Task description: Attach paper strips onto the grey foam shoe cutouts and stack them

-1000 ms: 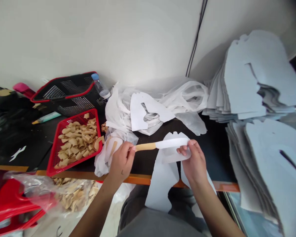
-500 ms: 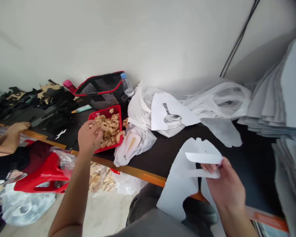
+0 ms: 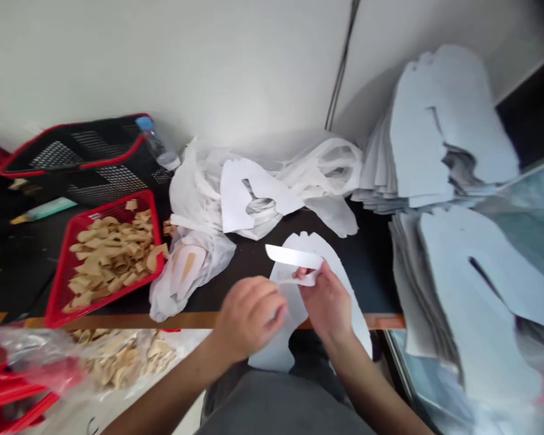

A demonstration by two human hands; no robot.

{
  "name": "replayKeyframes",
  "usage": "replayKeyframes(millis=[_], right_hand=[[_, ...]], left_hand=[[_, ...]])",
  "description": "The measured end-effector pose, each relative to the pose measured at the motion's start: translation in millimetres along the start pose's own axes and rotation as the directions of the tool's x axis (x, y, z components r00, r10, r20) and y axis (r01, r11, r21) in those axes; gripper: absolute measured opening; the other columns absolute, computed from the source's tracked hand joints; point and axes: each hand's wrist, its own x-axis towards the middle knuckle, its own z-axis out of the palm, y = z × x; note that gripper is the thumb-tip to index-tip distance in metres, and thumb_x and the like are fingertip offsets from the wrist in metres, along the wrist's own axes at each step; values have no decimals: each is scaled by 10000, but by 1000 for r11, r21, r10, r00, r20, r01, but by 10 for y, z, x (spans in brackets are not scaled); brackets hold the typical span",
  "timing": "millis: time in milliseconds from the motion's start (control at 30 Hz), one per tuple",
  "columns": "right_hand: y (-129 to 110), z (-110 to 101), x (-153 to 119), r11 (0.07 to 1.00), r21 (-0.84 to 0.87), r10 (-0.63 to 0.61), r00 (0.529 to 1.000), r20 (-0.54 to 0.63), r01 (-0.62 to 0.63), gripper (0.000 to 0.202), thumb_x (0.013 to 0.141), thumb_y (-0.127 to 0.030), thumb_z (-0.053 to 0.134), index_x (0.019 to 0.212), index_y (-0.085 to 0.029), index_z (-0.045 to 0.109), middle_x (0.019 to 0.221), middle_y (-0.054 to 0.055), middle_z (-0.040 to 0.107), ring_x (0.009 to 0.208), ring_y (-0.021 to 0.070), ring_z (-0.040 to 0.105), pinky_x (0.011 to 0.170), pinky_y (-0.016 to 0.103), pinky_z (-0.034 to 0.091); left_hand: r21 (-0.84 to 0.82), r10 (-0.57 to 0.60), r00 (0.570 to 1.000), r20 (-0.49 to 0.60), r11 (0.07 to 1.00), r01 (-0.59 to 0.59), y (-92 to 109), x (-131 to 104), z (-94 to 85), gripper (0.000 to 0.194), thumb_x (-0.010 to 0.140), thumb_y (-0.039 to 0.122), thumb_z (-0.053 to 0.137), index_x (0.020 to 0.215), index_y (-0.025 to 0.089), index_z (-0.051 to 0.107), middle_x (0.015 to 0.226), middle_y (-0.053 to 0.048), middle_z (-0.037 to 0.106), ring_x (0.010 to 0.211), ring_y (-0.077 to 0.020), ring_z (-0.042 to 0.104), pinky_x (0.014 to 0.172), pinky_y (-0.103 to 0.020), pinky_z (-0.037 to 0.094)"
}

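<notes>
My right hand [image 3: 327, 302] pinches a curled white strip [image 3: 294, 257], held above a white shoe-upper-shaped sheet [image 3: 278, 356]. That sheet lies partly on the black table and hangs over its front edge. Whether strip and sheet are one piece I cannot tell. Just left of it is my left hand [image 3: 251, 317], fingers curled together; anything inside them is hidden. Farther left stands a red basket [image 3: 57, 287] heaped with small tan pieces [image 3: 113, 248]. Between basket and hands lies a clear-white plastic bag [image 3: 163, 302] with pale flat pieces.
Stacks of grey-white cut-outs [image 3: 453, 115] rise at the right, some overhanging [image 3: 476, 326] the table's edge. Behind are white plastic bags [image 3: 194, 181], another white cut-out [image 3: 236, 205], a black mesh basket [image 3: 90, 175] and a bottle [image 3: 163, 154]. A red stool [image 3: 9, 386] stands lower left.
My left hand has left the red basket of tan pieces and come over beside my right hand, fingers closed. My right hand still holds the white strip. The view has turned right.
</notes>
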Motion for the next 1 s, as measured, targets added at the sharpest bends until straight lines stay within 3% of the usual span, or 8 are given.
replayKeyframes(millis=[167,300,500,600,667,800,900,1000], right_hand=[[-16,78,-138,994,105,20,997,-80,-12,198,795,-392,746,863,-239,639,780,-35,605,761,134,603,768,248,528],[-91,31,-191,985,171,-9,997,-78,23,123,832,-348,694,880,-244,650,830,-27,642,834,148,631,843,277,539],[-266,-68,-177,955,271,137,990,-39,-122,179,783,-347,572,883,-221,651,993,75,699,1077,266,641,1013,474,498],[-306,-168,-159,964,266,48,983,-178,2,191,769,-391,576,856,-230,631,1046,72,680,1114,254,621,1065,471,449],[-306,-255,-156,974,118,-157,953,-260,193,172,750,-353,615,877,-240,637,1069,48,657,1107,229,607,1090,452,412],[-310,-406,-207,776,-275,-601,798,-50,567,222,832,-370,657,1032,-277,646,1111,29,610,1100,206,567,1076,426,390],[-369,-430,-252,678,-408,-597,782,179,611,285,897,-422,645,1143,-282,611,1093,45,604,1047,208,574,1013,417,439],[-482,-379,-237,687,-476,-519,829,207,549,308,880,-429,696,1134,-287,595,1113,45,603,1008,201,591,944,392,490]], left_hand=[[-14,128,982,-142,991,-131,289,186,481,144,918,66,565,1025,141,627,954,-80,729,934,-194,689,846,-316,578],[-66,177,971,-161,980,-190,226,299,474,133,930,51,536,1024,115,605,950,-113,706,926,-193,690,838,-302,587],[-103,262,945,-197,953,-286,277,356,417,193,902,9,508,992,166,576,830,-42,632,815,-165,640,770,-286,562],[-238,95,974,-204,961,-143,286,388,388,214,901,4,514,982,195,569,873,-35,614,860,-160,629,787,-281,553],[-397,-100,982,-157,917,30,279,432,354,218,890,14,566,983,210,551,890,-24,589,848,-147,611,770,-268,540],[-664,-356,934,-36,707,244,267,554,275,304,870,62,649,1065,241,499,911,2,520,835,-131,568,781,-286,513],[-786,-479,865,150,473,399,260,631,254,314,874,110,669,1081,256,483,904,22,501,818,-111,565,799,-283,506],[-832,-523,796,306,260,490,243,674,287,303,838,150,718,1015,237,488,868,34,490,777,-88,551,754,-236,489]])
